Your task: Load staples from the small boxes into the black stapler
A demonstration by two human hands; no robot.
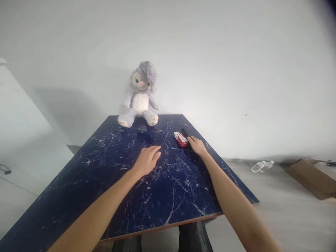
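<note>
My left hand rests palm down on the dark blue marbled table, fingers loosely curled and empty. My right hand reaches toward the right side of the table, its fingers closed round a slim black object. Right beside it lies a small red and white box, touching the fingers. A grey-purple plush rabbit sits upright at the table's far edge against the white wall.
On the floor to the right lie a clear plastic bottle and flattened cardboard. A white cabinet stands at the left. The table's near edge runs across just under my forearms.
</note>
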